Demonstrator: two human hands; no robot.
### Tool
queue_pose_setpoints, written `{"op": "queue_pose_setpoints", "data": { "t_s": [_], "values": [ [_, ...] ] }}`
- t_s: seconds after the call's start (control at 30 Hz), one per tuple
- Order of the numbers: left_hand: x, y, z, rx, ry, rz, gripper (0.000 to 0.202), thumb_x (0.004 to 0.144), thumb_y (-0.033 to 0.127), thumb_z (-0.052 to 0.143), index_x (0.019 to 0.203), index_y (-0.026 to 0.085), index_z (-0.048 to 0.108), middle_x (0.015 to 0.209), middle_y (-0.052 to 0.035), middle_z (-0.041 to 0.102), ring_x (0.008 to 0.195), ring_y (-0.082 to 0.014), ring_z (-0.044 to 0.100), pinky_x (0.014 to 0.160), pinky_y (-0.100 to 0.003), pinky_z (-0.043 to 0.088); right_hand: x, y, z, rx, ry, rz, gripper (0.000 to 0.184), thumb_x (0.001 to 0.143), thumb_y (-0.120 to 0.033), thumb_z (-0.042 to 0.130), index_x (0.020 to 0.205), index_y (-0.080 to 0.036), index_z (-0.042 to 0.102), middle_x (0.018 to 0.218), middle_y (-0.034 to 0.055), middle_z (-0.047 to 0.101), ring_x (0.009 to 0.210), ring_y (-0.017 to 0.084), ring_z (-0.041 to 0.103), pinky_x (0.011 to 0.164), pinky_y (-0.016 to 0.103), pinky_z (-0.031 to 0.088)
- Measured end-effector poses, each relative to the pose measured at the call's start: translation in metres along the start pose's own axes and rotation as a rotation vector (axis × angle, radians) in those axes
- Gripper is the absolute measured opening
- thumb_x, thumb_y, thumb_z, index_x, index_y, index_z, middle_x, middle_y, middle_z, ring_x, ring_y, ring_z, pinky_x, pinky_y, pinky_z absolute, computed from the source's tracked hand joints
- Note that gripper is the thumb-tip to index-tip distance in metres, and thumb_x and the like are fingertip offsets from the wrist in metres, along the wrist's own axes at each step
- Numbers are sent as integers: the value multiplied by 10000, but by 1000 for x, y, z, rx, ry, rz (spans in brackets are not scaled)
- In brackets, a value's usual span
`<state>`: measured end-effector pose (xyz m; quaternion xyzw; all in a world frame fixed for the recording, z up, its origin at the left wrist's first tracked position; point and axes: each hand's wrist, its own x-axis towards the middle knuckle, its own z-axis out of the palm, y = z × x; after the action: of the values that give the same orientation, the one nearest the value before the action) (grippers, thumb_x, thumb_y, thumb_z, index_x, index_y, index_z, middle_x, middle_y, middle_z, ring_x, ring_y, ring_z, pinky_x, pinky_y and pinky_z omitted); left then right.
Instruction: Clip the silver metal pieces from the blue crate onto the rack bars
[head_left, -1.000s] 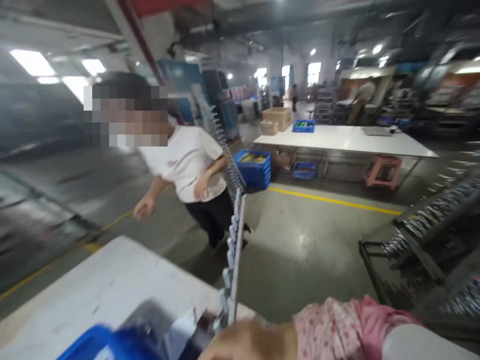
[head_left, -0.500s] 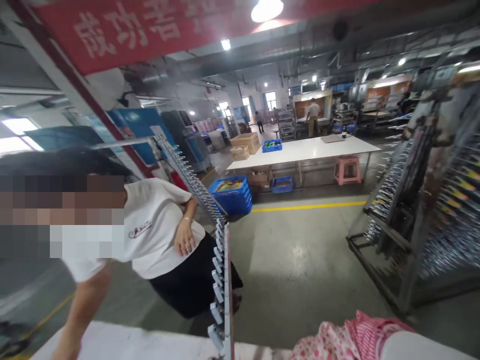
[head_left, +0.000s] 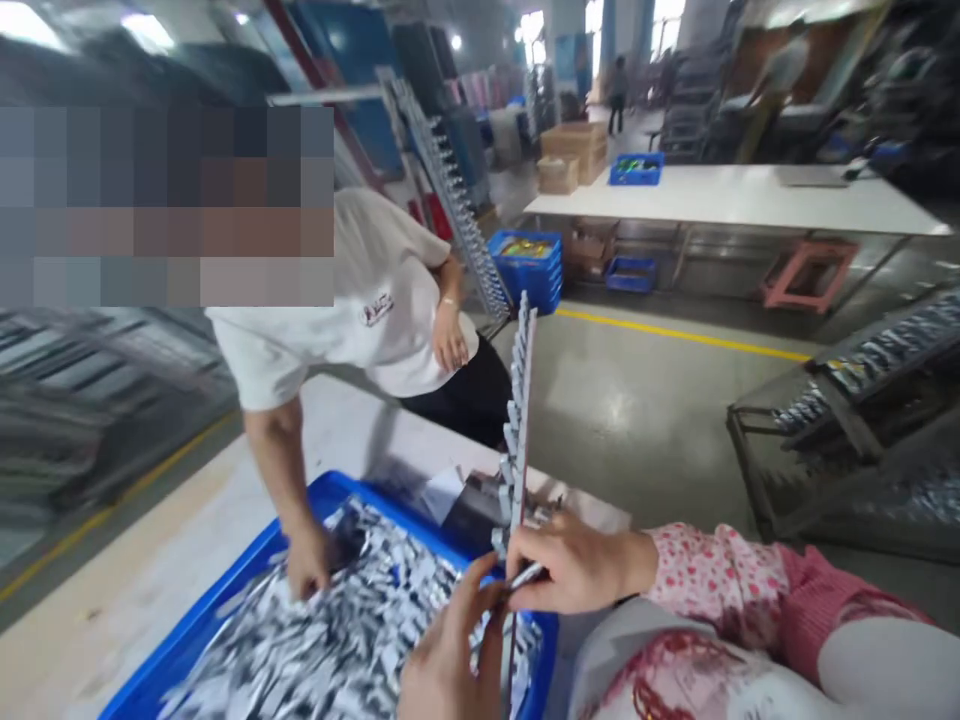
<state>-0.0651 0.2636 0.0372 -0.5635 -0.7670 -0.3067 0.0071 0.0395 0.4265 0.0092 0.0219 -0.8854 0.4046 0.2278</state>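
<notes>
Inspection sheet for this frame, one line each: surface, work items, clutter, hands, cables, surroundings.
Surface: pale table, lightly marked.
Work items: blue tray heaped with loose metal pieces; upright strip lined with small grey pieces.
Clutter: white paper beyond the tray.
Hands: right hand pinches a slim metal piece at the strip; left hand beside it, grip unclear.
Cables: nothing seen.
Surroundings: co-worker in a white shirt reaching into the tray; white worktable, blue crates and pinkish stool behind.
</notes>
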Motion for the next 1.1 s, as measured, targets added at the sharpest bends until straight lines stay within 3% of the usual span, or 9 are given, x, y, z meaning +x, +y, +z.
{"op": "queue_pose_setpoints", "data": {
  "t_s": [0.1,0.17,0.23,0.3,0.4,0.57,0.77,0.97,1.1],
  "values": [
    [10,6,-3,46,-64,108,234,877,265,515,1087,231,613,718,-7,726,612,-171,690,547,-237,552,-2,-2,-6,25,-66,-57,187,819,-290,663,919,-164,568,688,0,652,589,122,597,559,216,439],
    [15,4,-7,3,-64,68,183,864,252,546,1013,226,649,728,-12,722,615,-162,683,560,-230,552,0,1,-9,173,-55,-37,235,824,-350,662,932,-174,548,699,-12,635,579,105,575,554,206,431],
    [19,-4,-11,-158,-15,-57,132,823,241,618,944,228,667,768,-9,726,648,-152,687,595,-217,558,3,11,-13,381,48,66,287,866,-427,598,984,-178,518,688,-29,604,554,84,546,540,190,425],
    [22,-17,-11,-397,90,-266,148,774,247,688,918,224,662,803,-3,724,693,-143,689,645,-209,564,5,28,-16,512,231,237,284,925,-449,488,1002,-177,502,673,-38,574,526,71,513,513,176,410],
    [31,-38,-3,-692,241,-542,184,723,260,740,868,198,644,817,5,693,749,-128,665,734,-220,559,4,61,-15,424,399,434,246,942,-394,458,936,-165,549,681,-28,570,546,72,509,517,173,399],
    [51,-59,23,-833,252,-655,217,642,253,800,764,161,646,735,19,652,700,-98,613,718,-202,530,-4,93,10,102,169,427,271,884,-370,575,1030,-146,618,778,14,649,677,120,595,650,220,442],
    [67,-69,47,-852,272,-614,253,603,226,820,794,176,663,708,50,649,672,-78,605,698,-184,524,3,98,43,-147,-93,348,532,844,-604,550,1091,-136,606,886,85,689,815,206,654,702,272,462],
    [66,-71,59,-695,192,-561,310,633,299,792,891,156,694,799,-25,732,715,-157,674,717,-278,559,10,105,54,-239,-186,347,371,893,-492,548,922,-132,632,862,99,701,798,210,668,653,260,426],
    [64,-70,62,-674,195,-526,293,647,295,784,882,155,680,788,-28,736,695,-160,676,701,-280,560,9,108,53,-246,-206,332,280,893,-404,562,904,-132,628,784,85,703,746,198,669,600,245,386]
  ]
}}
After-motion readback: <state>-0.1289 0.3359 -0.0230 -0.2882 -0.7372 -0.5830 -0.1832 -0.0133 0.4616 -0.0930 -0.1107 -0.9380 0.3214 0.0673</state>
